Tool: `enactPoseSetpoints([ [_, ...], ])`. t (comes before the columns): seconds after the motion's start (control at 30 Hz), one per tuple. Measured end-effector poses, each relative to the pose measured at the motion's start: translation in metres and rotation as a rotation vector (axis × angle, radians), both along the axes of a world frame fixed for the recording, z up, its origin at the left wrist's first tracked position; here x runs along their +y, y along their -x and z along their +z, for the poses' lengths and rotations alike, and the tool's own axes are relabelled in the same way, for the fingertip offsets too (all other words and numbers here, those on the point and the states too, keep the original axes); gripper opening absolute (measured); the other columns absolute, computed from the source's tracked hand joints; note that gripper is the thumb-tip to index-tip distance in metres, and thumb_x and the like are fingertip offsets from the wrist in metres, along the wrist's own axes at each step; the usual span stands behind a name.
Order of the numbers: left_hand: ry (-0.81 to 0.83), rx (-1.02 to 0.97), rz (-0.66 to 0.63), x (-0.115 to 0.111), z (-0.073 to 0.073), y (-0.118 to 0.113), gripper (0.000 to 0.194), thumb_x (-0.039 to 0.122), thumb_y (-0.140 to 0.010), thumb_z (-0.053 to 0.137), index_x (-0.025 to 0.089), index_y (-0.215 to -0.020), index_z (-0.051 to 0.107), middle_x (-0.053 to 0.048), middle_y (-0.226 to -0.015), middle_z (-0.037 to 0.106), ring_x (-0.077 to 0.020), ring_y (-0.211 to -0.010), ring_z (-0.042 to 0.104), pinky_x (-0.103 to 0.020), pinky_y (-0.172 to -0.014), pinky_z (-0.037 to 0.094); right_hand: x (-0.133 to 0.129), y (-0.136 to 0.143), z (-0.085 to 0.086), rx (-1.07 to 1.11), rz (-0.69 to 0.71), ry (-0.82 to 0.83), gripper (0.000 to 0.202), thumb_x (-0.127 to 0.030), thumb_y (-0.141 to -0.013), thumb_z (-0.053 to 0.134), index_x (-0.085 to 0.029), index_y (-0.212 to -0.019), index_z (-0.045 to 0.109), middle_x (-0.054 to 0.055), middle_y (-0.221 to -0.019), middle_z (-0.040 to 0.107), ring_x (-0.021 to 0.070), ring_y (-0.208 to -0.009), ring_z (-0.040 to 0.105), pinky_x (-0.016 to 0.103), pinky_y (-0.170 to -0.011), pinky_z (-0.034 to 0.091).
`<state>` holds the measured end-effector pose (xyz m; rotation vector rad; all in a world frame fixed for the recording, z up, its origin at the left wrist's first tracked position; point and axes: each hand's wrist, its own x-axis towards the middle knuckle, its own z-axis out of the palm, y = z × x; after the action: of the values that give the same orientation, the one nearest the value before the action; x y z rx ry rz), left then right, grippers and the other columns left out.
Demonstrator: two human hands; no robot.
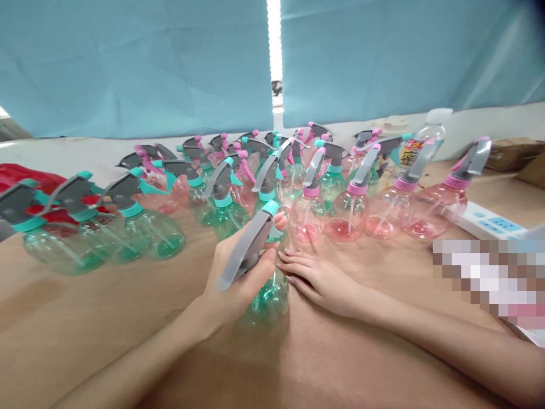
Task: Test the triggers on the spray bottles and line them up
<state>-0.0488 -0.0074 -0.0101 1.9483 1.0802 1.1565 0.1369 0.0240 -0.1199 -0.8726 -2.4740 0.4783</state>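
Observation:
My left hand (238, 270) is closed round the neck and grey trigger head of a clear green spray bottle (269, 301), which stands on the wooden table (191, 352). Its nozzle end is turquoise. Against the right side of that bottle lies my right hand (317, 278), fingers stretched out and together, holding nothing; whether the fingertips touch the bottle is hard to tell. Just beyond both hands stand pink spray bottles (307, 218) with pink collars and grey heads. Green spray bottles (230, 218) with turquoise collars are behind my left hand.
More green spray bottles (164, 236) stand at the left, before a red plastic bag (55, 182). At the right are a labelled drink bottle (426, 136), a white box (485, 218), a blurred-out patch (489, 278) and cardboard (513, 153). Blue sheeting (136, 68) hangs behind.

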Motion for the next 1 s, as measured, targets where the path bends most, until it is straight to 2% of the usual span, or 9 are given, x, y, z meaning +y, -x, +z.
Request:
enactPoseSetpoints([
  [0.17,0.026,-0.003,0.002,0.001,0.0,0.0,0.034,0.021,-0.086,0.052,0.02,-0.118,0.061,-0.007,-0.126,0.064,-0.0214,-0.108,0.065,-0.032,-0.09,0.056,0.0,0.0,0.0,0.011,0.004,-0.008,0.037,-0.025,-0.098,0.041,-0.019,-0.132,0.055,0.008,-0.137,0.056,0.0224,-0.133,0.045,0.045,-0.111,0.037],
  [0.3,0.037,0.017,0.029,0.001,0.002,0.0,0.031,0.018,-0.082,0.052,0.019,-0.112,0.059,-0.006,-0.116,0.066,-0.0173,-0.091,0.068,-0.028,-0.079,0.056,0.0,0.0,0.0,0.011,0.003,-0.006,0.037,-0.025,-0.098,0.041,-0.017,-0.131,0.056,0.009,-0.138,0.055,0.0224,-0.133,0.044,0.043,-0.112,0.036],
  [0.4,0.032,0.036,0.046,0.0,0.004,0.001,0.029,0.017,-0.078,0.052,0.02,-0.106,0.06,-0.002,-0.091,0.068,-0.0151,-0.071,0.065,-0.026,-0.065,0.053,-0.001,0.0,0.001,0.01,-0.003,-0.011,0.036,-0.024,-0.098,0.042,-0.017,-0.131,0.056,0.009,-0.137,0.056,0.0227,-0.132,0.045,0.043,-0.111,0.037],
  [0.47,0.055,0.058,0.039,0.0,0.005,0.003,0.028,0.018,-0.077,0.051,0.021,-0.102,0.061,0.002,-0.071,0.062,-0.0125,-0.054,0.055,-0.025,-0.053,0.047,-0.001,0.0,0.001,0.008,-0.009,-0.013,0.036,-0.023,-0.098,0.042,-0.018,-0.13,0.057,0.009,-0.137,0.056,0.0229,-0.132,0.046,0.044,-0.111,0.038],
  [0.53,0.073,0.079,0.031,0.001,0.005,0.005,0.025,0.019,-0.076,0.051,0.022,-0.098,0.061,0.005,-0.061,0.052,-0.0112,-0.046,0.044,-0.024,-0.046,0.039,-0.001,0.0,0.001,0.008,-0.013,-0.012,0.035,-0.023,-0.098,0.042,-0.017,-0.128,0.058,0.009,-0.137,0.056,0.0227,-0.131,0.046,0.043,-0.111,0.038],
  [0.7,0.054,0.086,0.014,0.003,0.007,0.007,0.013,0.019,-0.075,0.05,0.022,-0.086,0.057,0.005,-0.06,0.046,-0.0103,-0.046,0.036,-0.025,-0.047,0.033,-0.001,0.0,0.0,0.015,-0.009,-0.015,0.035,-0.024,-0.098,0.042,-0.017,-0.127,0.059,0.009,-0.136,0.057,0.0221,-0.131,0.046,0.042,-0.111,0.038],
  [0.83,0.032,0.116,0.014,0.003,0.007,0.008,0.007,0.021,-0.077,0.05,0.022,-0.081,0.055,0.006,-0.058,0.042,-0.0111,-0.049,0.038,-0.025,-0.05,0.034,0.0,0.0,0.0,0.006,-0.005,-0.011,0.036,-0.023,-0.098,0.042,-0.018,-0.13,0.057,0.008,-0.137,0.056,0.0224,-0.132,0.046,0.044,-0.11,0.039],
  [1.0,0.045,0.167,0.046,0.002,0.003,0.012,0.008,0.025,-0.081,0.049,0.021,-0.08,0.056,0.002,-0.07,0.059,-0.013,-0.058,0.051,-0.025,-0.054,0.038,-0.001,0.0,0.001,0.006,-0.002,-0.012,0.036,-0.023,-0.098,0.041,-0.017,-0.13,0.056,0.008,-0.137,0.056,0.022,-0.133,0.045,0.043,-0.112,0.036],
])
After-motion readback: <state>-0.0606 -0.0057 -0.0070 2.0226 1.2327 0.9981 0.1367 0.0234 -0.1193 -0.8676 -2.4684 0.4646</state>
